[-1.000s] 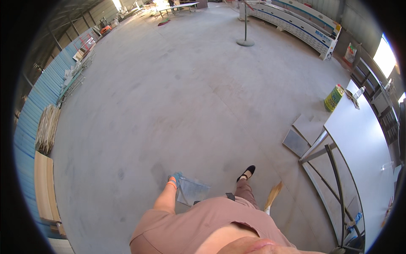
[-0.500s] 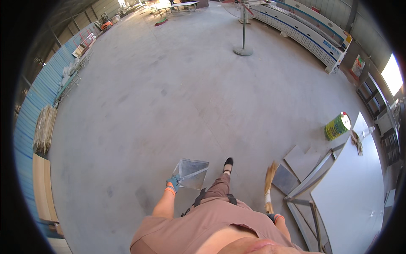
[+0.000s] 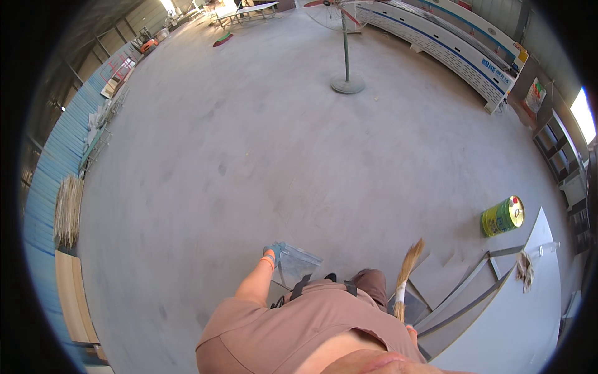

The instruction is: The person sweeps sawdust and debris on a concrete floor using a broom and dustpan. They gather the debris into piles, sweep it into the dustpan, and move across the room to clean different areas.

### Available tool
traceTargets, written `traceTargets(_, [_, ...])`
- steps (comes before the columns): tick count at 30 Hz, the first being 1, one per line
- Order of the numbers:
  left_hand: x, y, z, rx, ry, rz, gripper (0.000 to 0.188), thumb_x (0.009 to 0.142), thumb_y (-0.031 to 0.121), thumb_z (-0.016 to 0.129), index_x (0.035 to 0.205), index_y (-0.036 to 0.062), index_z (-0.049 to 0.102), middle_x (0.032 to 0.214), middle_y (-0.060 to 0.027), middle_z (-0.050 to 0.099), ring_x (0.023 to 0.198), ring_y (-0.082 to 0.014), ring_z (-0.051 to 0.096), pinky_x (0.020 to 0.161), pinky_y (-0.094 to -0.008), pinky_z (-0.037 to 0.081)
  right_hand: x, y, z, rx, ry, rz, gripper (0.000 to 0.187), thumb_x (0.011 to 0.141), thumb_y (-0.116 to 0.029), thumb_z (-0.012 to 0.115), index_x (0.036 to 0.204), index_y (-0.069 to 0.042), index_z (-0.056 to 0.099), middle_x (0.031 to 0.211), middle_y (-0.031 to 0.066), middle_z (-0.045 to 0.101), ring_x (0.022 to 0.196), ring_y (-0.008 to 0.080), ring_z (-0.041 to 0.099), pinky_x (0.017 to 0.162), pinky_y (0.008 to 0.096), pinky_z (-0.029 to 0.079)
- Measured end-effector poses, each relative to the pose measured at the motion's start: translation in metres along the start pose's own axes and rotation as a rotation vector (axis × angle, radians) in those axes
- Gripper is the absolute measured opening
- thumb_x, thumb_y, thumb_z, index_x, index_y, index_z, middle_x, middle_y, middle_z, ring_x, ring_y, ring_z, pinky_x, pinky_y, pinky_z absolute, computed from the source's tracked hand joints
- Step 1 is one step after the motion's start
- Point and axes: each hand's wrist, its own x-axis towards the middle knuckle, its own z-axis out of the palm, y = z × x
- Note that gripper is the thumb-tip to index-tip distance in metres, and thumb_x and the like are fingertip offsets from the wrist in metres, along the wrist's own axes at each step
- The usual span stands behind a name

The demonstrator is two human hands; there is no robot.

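Observation:
My left hand (image 3: 274,250), in a blue-grey glove with an orange cuff, is closed on the edge of a flat metal dustpan (image 3: 300,260). The dustpan hangs in front of me above the grey floor, its lower part hidden by my body. On my right a short straw broom (image 3: 408,268) points bristles forward, with a white wrap around its middle. The broom's lower end meets my right hand (image 3: 408,327), which is mostly covered by my shirt; only a bit of it and its orange cuff show.
A white-topped table (image 3: 523,305) with a metal frame stands close on the right, a rag (image 3: 525,272) and clear bottle on it. Beyond is a green-yellow drum (image 3: 502,216). Ahead are a pedestal fan (image 3: 347,83) and a long white machine (image 3: 448,50). Wood strips (image 3: 68,212) line the left wall.
I have stepped forward, so the table and drum sit nearer and lower. My left hand has swung the dustpan slightly right and tilted it. My right hand is now more hidden.

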Motion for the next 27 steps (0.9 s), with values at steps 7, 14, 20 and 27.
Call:
traceTargets(7, [0.056, 0.142, 0.114, -0.055, -0.195, 0.139, 0.050, 0.082, 0.037, 0.068, 0.115, -0.0002, 0.066, 0.113, -0.0150, 0.067, 0.100, -0.0260, 0.062, 0.089, -0.0406, 0.050, 0.067, -0.200, -0.099, -0.072, -0.097, -0.030, 0.030, 0.081, -0.037, 0.074, 0.087, -0.009, 0.066, 0.069, 0.0103, 0.064, 0.056, 0.0257, 0.057, 0.056, 0.0440, 0.047])
traceTargets(14, [0.002, 0.300, 0.324, -0.149, 0.022, 0.057, 0.015, 0.083, 0.019, 0.074, 0.089, 0.0075, 0.067, 0.075, -0.0029, 0.060, 0.060, -0.0174, 0.050, 0.056, -0.0344, 0.047, 0.110, -0.390, -0.280, -0.025, -0.005, -0.030, 0.030, 0.081, -0.037, 0.073, 0.087, -0.009, 0.065, 0.069, 0.0103, 0.064, 0.056, 0.0258, 0.056, 0.056, 0.0438, 0.046])
traceTargets(20, [0.025, 0.422, 0.446, -0.166, -0.072, 0.063, 0.059, 0.077, 0.041, 0.078, 0.116, -0.0006, 0.066, 0.113, -0.0181, 0.069, 0.098, -0.0306, 0.066, 0.085, -0.0404, 0.052, 0.141, -0.545, -0.386, -0.030, 0.010, -0.067, 0.030, 0.081, -0.038, 0.073, 0.087, -0.009, 0.065, 0.069, 0.0103, 0.063, 0.055, 0.0259, 0.056, 0.056, 0.0437, 0.046])
traceTargets(27, [0.041, 0.552, 0.616, 0.037, -0.093, 0.112, 0.059, 0.080, 0.045, 0.073, 0.113, -0.0032, 0.066, 0.112, -0.0186, 0.069, 0.103, -0.0276, 0.065, 0.089, -0.0374, 0.050, 0.177, -0.653, -0.474, -0.082, -0.007, -0.028, 0.030, 0.082, -0.038, 0.073, 0.086, -0.010, 0.064, 0.069, 0.0103, 0.063, 0.055, 0.0260, 0.055, 0.055, 0.0436, 0.046])
